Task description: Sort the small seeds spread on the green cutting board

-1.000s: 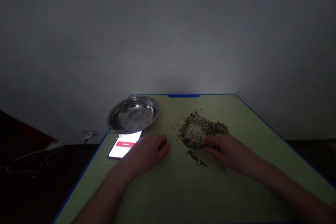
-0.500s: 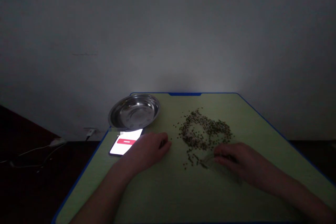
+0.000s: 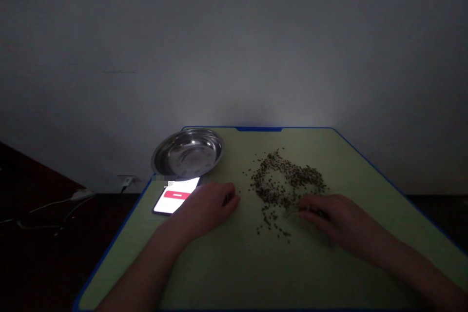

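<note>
Small dark and pale grains [image 3: 272,195], like dried beans or seeds, lie in a loose spread on the pale green table. My right hand [image 3: 331,212] is at their near right edge, thumb and fingers pinched on a clear see-through object [image 3: 292,214]. Dim light and blur hide what kind of object that is. Left of the grains, my left hand [image 3: 214,202] rests on the table with its fingers curled in. Whatever may be inside that hand is hidden. Its wrist partly covers a lit phone [image 3: 166,204].
A shiny steel bowl [image 3: 192,158] stands at the table's far left, behind the phone. Blue edging [image 3: 259,128] runs around the green table [image 3: 234,273]. A grey wall [image 3: 234,48] rises behind it. Cables and a power strip [image 3: 82,195] are at the left.
My right hand has shifted slightly up the table with the clear object. Near it, the closest grains are spread a little differently. My left hand stays in place.
</note>
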Motion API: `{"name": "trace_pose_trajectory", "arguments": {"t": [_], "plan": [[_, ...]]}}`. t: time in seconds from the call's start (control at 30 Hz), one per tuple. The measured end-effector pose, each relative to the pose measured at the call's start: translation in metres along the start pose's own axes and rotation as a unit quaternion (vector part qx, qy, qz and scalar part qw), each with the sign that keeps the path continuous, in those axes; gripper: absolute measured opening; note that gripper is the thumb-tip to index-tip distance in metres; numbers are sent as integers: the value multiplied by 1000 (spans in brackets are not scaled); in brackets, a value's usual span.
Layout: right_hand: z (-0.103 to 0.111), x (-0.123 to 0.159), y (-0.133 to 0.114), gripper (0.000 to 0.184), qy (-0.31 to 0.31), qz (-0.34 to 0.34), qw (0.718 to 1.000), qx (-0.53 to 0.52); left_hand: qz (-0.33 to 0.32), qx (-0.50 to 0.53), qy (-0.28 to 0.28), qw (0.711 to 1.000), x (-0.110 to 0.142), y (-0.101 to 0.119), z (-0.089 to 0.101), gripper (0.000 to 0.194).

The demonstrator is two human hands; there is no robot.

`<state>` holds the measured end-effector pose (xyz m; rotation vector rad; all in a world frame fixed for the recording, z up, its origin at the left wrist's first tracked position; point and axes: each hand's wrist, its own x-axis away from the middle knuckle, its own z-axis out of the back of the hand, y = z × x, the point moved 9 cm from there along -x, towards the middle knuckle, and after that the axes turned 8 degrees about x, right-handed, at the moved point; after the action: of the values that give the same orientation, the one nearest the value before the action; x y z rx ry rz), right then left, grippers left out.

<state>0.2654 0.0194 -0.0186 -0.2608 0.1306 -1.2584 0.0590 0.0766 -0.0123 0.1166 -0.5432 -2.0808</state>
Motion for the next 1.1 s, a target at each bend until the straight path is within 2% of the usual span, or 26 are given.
{"name": "trace_pose_trajectory", "arguments": {"t": [0.3,0.57,0.93,1.1], "plan": [[-4,-9,-29,19,-10,18,1000,1,-8,0,4,1000,0,1,1,33],[-2,-13,-21,21,-8,20,1000,3,-9,-2,4,1000,1,2,0,31],[-3,-27,-41,20,-11,23,999,32,-7,2,8,1000,1,2,1,31],[-2,-36,-54,15,-7,60,998,33,-12,0,10,1000,2,2,1,31]]}}
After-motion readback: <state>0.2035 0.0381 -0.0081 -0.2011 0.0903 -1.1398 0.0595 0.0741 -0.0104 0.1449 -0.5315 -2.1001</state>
